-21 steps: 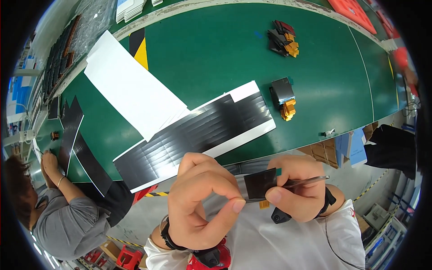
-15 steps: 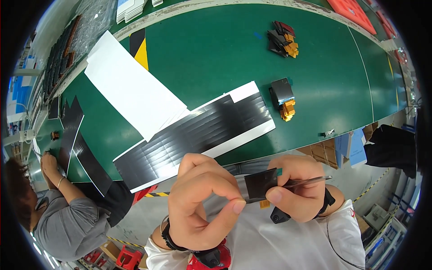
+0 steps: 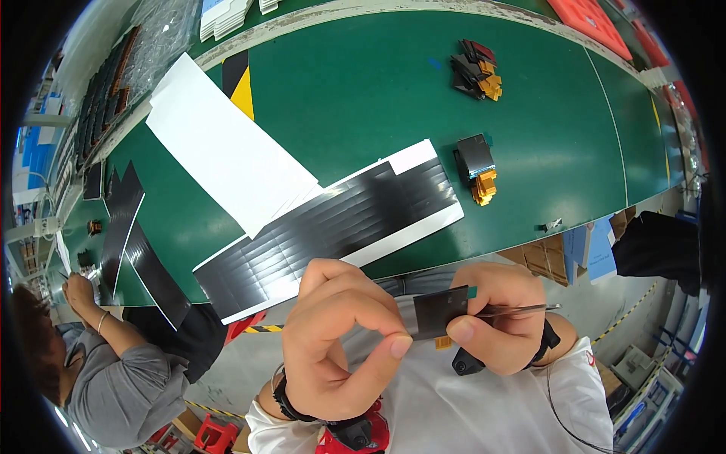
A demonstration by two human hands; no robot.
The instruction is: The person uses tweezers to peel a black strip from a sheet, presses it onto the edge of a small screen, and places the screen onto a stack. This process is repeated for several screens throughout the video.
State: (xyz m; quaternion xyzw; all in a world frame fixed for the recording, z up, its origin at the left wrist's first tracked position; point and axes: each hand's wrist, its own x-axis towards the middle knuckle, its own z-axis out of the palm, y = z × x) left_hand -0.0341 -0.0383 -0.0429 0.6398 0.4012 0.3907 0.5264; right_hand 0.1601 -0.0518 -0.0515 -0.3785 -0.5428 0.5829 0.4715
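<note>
White sheets (image 3: 219, 144) on green tabletop (image 3: 355, 91), grey floor (image 3: 227, 374), handheld black panel (image 3: 441, 312)

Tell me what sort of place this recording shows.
Probably an electronics assembly workshop: a long green worktable, a stack of small black panels with orange tabs, and a co-worker in grey at the table.

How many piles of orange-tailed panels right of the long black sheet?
2: a loose pile farther off, and a neater pile nearer the right hand. Pieces overlap, so some may be hidden within each.
</note>
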